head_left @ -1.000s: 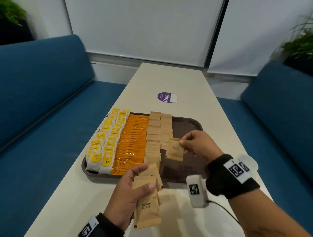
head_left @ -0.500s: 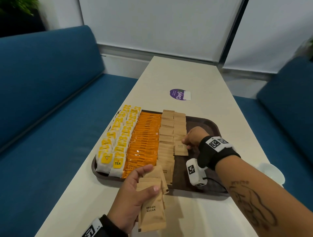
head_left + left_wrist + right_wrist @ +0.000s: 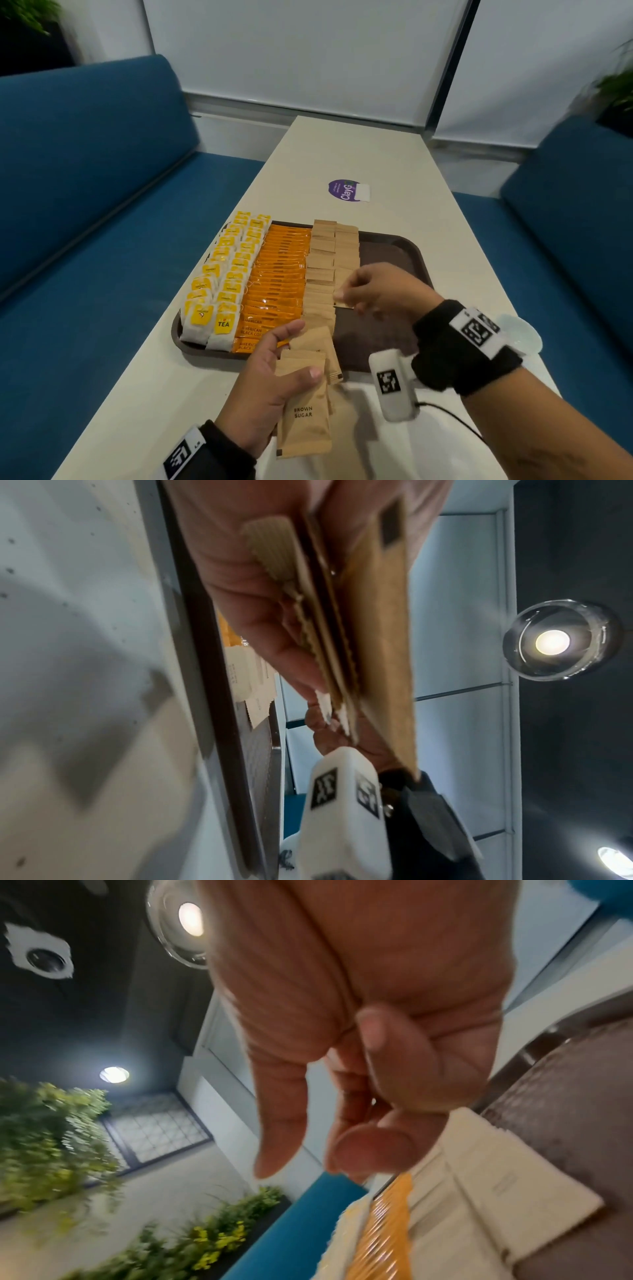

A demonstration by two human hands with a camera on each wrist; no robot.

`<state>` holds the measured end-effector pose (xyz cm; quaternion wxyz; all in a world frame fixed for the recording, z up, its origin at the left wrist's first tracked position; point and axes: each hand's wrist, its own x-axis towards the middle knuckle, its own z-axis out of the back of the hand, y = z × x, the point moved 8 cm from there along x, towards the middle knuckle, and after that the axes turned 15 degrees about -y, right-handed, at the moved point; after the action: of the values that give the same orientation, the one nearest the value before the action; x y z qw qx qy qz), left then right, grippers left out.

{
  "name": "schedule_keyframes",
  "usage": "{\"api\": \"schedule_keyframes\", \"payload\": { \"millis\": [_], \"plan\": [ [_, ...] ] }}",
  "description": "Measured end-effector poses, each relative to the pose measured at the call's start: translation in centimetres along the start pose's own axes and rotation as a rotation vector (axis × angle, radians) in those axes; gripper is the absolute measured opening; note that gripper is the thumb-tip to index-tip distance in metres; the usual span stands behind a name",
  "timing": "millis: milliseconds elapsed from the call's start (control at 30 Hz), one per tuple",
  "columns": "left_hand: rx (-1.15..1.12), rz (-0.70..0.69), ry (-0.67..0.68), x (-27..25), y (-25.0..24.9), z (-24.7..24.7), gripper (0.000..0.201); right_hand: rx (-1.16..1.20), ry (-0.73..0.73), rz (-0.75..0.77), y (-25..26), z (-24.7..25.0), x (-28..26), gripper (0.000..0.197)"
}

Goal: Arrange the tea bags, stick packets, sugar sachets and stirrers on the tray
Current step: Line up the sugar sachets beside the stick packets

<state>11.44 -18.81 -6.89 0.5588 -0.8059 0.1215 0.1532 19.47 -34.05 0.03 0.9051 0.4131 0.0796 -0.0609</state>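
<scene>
Item one: the left hand (image 3: pixel 263 380), at lower centre of the head view. We see it holding a fanned stack of brown sugar sachets (image 3: pixel 305 407), thumb pressed across the top sachet, which reads "BROWN SUGAR". The stack sits over the near edge of the tray and the table. From the left wrist view we see the same stack (image 3: pixel 346 631) edge-on against the palm.

Item two: the right hand (image 3: pixel 380 291), right of centre. Its fingers are curled, fingertips down at the near end of the right-hand sachet row. In the right wrist view the fingers (image 3: pixel 369 1148) bend inward just above the sachets; we cannot tell whether they pinch one or only touch it.

Item three: the brown tray (image 3: pixel 404 250), mid-frame on the long cream table (image 3: pixel 342 150). From left to right we log:
- two rows of tea bags (image 3: pixel 222 284) with yellow tags, overlapping
- one column of orange stick packets (image 3: pixel 277 281), the near ones marked "AMERICAN BLACK COFFEE"
- two rows of tan sugar sachets (image 3: pixel 322 260), the left row reaching nearer us than the right

The right part of the tray shows bare brown surface.

Item four: a purple round sticker (image 3: pixel 344 191) on the table beyond the tray.

Item five: blue sofas (image 3: pixel 85 178) along both sides of the frame.
</scene>
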Motion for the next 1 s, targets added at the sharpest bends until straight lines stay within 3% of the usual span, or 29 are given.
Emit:
{"api": "schedule_keyframes", "payload": {
  "millis": [100, 200, 333, 433, 733, 1000],
  "plan": [
    [0.010, -0.009, 0.048, -0.8, 0.2, -1.0, 0.073, 0.068, 0.134, -0.025, -0.5, -1.9, -3.6, 0.017],
    [0.013, -0.013, 0.061, -1.4, 0.6, -1.6, 0.071, 0.240, 0.175, -0.097, -1.5, -3.0, -5.4, 0.011],
    [0.003, 0.008, 0.037, -1.7, 1.4, -1.8, 0.074, 0.289, 0.096, -0.107, -2.7, -2.3, -5.7, 0.013],
    [0.001, 0.046, 0.015, -1.7, 2.0, -1.5, 0.065, 0.272, 0.034, -0.090, -3.1, -1.2, -5.4, 0.012],
    [0.106, 0.084, -0.015, -1.5, 1.8, 0.0, 0.047, 0.107, -0.219, -0.145, -3.3, 3.0, 0.4, 0.009],
    [0.110, 0.069, -0.003, 0.1, 0.8, 0.5, 0.050, -0.027, -0.182, -0.301, -4.7, 1.3, 6.5, 0.012]
  ]
}}
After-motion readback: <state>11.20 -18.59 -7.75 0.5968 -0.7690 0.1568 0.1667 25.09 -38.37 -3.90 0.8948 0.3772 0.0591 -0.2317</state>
